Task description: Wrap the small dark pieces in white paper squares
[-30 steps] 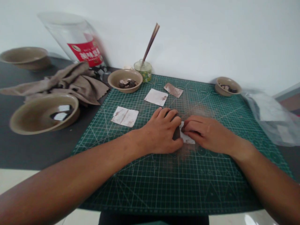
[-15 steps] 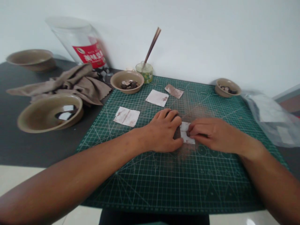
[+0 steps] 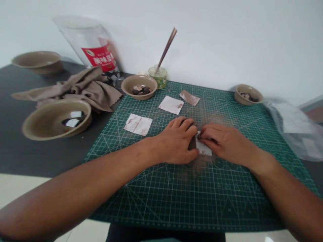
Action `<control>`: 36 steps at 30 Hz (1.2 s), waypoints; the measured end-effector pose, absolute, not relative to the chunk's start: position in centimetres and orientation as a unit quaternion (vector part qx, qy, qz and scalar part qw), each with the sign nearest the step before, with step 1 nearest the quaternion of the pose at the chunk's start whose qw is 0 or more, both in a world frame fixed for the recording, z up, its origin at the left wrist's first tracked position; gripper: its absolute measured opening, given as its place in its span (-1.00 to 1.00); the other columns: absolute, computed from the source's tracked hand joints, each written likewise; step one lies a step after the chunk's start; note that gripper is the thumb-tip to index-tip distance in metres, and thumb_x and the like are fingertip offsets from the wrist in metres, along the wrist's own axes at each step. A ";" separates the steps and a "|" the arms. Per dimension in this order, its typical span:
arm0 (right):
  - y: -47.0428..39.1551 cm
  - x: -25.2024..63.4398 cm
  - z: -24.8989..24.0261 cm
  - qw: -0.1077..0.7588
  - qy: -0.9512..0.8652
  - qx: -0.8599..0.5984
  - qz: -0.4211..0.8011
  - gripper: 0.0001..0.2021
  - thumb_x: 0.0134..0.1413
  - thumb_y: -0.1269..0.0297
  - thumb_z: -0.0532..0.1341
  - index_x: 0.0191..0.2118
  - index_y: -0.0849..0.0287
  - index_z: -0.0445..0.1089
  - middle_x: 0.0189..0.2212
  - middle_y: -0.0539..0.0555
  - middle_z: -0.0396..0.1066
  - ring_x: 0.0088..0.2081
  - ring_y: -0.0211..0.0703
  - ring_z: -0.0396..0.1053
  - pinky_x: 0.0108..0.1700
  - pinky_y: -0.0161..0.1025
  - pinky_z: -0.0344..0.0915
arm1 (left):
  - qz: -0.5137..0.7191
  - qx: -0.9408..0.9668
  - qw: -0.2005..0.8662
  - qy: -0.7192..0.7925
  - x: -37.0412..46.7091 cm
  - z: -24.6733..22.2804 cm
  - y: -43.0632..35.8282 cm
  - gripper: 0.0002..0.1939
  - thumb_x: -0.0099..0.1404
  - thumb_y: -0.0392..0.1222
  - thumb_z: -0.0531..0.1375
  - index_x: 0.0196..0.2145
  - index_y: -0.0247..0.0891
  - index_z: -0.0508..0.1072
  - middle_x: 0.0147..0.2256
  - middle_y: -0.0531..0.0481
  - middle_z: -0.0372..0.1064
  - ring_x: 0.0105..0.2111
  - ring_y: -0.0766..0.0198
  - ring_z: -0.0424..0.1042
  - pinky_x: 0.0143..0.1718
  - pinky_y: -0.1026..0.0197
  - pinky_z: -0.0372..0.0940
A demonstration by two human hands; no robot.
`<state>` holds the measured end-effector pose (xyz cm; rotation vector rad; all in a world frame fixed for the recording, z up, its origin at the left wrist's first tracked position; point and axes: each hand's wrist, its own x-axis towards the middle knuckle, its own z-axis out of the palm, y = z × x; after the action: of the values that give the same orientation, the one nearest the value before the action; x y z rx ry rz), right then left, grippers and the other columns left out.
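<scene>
My left hand (image 3: 178,141) lies flat with spread fingers on a small sheet (image 3: 204,148). The visible right part of the sheet is white with brown smudges; a grey-brown part shows between thumb and forefinger. My right hand (image 3: 224,143) pinches a small dark brown piece (image 3: 199,136) against the sheet, close to the left fingertips. Most of the piece is hidden by the fingers. Brown dust is spread over the green cutting mat (image 3: 176,198) around both hands.
Smudged white sheets (image 3: 138,124) and a brownish strip (image 3: 189,97) lie beyond my left hand. Bowls of dark and pale pieces stand at back left (image 3: 139,88) and back right (image 3: 248,94). A cloth (image 3: 101,90), jar (image 3: 101,57), chopsticks in a glass (image 3: 158,75) and plastic bag (image 3: 295,127) surround the mat.
My right hand has slid the dark piece a little left and away from me across the sheet. My left hand stays in place on it. The view has shifted slightly.
</scene>
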<state>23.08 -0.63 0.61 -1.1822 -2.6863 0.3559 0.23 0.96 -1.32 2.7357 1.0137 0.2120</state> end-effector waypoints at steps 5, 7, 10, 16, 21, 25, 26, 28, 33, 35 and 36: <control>-0.6 23.4 0.8 0.043 -0.905 -0.382 0.183 -0.88 0.31 0.32 0.16 -0.26 0.12 0.43 -0.26 0.05 0.48 -0.28 -0.15 0.43 -0.23 -0.20 0.29 | 0.085 0.931 0.104 0.339 0.2 -1.6 1.0 -0.50 0.32 0.11 0.11 0.07 -0.29 0.28 0.26 -0.24 0.12 0.31 -0.19 0.02 0.34 -0.18 -0.02; -0.7 23.4 0.7 0.054 -0.904 -0.387 0.174 -0.87 0.33 0.31 0.14 -0.23 0.13 0.43 -0.24 0.08 0.48 -0.25 -0.12 0.43 -0.20 -0.18 0.31 | 0.087 0.932 0.104 0.337 0.2 -1.6 1.0 -0.50 0.32 0.12 0.11 0.06 -0.29 0.28 0.26 -0.24 0.13 0.31 -0.19 0.02 0.34 -0.17 -0.02; -0.7 23.4 0.7 0.082 -0.893 -0.428 0.115 -0.86 0.35 0.30 0.11 -0.20 0.14 0.41 -0.20 0.13 0.48 -0.19 -0.06 0.44 -0.16 -0.14 0.31 | 0.084 0.928 0.108 0.346 0.2 -1.4 1.0 -0.51 0.32 0.11 0.12 0.06 -0.28 0.29 0.26 -0.23 0.12 0.31 -0.20 0.01 0.34 -0.19 -0.01; -0.9 23.3 0.8 0.032 -0.917 -0.364 0.160 -0.85 0.34 0.32 0.12 -0.23 0.12 0.44 -0.24 0.07 0.47 -0.27 -0.14 0.43 -0.22 -0.20 0.30 | 0.083 0.931 0.109 0.337 0.2 -1.4 1.0 -0.48 0.31 0.12 0.13 0.07 -0.29 0.28 0.27 -0.26 0.11 0.31 -0.20 0.02 0.33 -0.19 0.00; -0.6 23.6 0.6 0.054 -0.904 -0.415 0.092 -0.82 0.36 0.31 0.09 -0.19 0.16 0.44 -0.19 0.14 0.46 -0.17 -0.05 0.44 -0.15 -0.14 0.31 | 0.079 0.928 0.109 0.349 0.2 -1.4 1.0 -0.49 0.31 0.11 0.13 0.07 -0.28 0.28 0.26 -0.24 0.12 0.31 -0.20 0.02 0.33 -0.20 0.00; -0.7 23.7 0.7 0.029 -0.913 -0.372 0.163 -0.85 0.34 0.32 0.12 -0.24 0.13 0.43 -0.23 0.06 0.45 -0.26 -0.15 0.42 -0.21 -0.20 0.30 | 0.086 0.929 0.109 0.342 0.3 -1.5 0.9 -0.48 0.31 0.12 0.13 0.08 -0.27 0.27 0.27 -0.23 0.10 0.32 -0.20 0.00 0.33 -0.20 -0.01; -0.7 23.6 0.7 0.034 -0.915 -0.370 0.157 -0.85 0.34 0.32 0.12 -0.23 0.13 0.43 -0.22 0.07 0.45 -0.26 -0.15 0.42 -0.21 -0.20 0.30 | 0.088 0.930 0.108 0.340 0.3 -1.5 0.9 -0.49 0.31 0.12 0.13 0.07 -0.27 0.27 0.27 -0.23 0.11 0.31 -0.19 0.01 0.33 -0.19 -0.01; -0.7 23.3 0.6 0.055 -0.914 -0.386 0.112 -0.83 0.35 0.32 0.11 -0.20 0.14 0.45 -0.19 0.11 0.46 -0.21 -0.10 0.43 -0.18 -0.17 0.30 | 0.088 0.929 0.107 0.342 0.2 -1.5 1.0 -0.51 0.31 0.11 0.13 0.06 -0.27 0.28 0.26 -0.22 0.12 0.30 -0.19 0.02 0.33 -0.19 0.01; -0.5 23.5 0.7 0.041 -0.920 -0.363 0.138 -0.83 0.35 0.34 0.11 -0.22 0.12 0.45 -0.21 0.09 0.47 -0.23 -0.12 0.44 -0.19 -0.19 0.31 | 0.080 0.929 0.119 0.342 0.2 -1.3 1.0 -0.49 0.31 0.11 0.13 0.07 -0.29 0.28 0.27 -0.27 0.10 0.31 -0.22 0.01 0.33 -0.21 -0.01; -0.5 23.5 0.6 0.038 -0.926 -0.344 0.154 -0.83 0.35 0.33 0.11 -0.22 0.12 0.46 -0.21 0.08 0.48 -0.24 -0.13 0.44 -0.19 -0.19 0.31 | 0.081 0.931 0.116 0.337 0.2 -1.3 1.0 -0.48 0.31 0.13 0.13 0.07 -0.29 0.27 0.28 -0.27 0.10 0.31 -0.21 0.01 0.33 -0.20 -0.01; -0.5 23.5 0.6 0.045 -0.925 -0.351 0.139 -0.82 0.36 0.33 0.11 -0.21 0.12 0.46 -0.20 0.10 0.48 -0.22 -0.11 0.44 -0.18 -0.18 0.32 | 0.082 0.931 0.113 0.337 0.2 -1.3 1.0 -0.48 0.31 0.13 0.13 0.08 -0.29 0.27 0.28 -0.26 0.10 0.31 -0.20 0.01 0.33 -0.19 0.00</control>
<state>23.55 -0.46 0.60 -1.0732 -2.8243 0.4254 0.24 1.02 -1.35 2.7316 0.9893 0.2420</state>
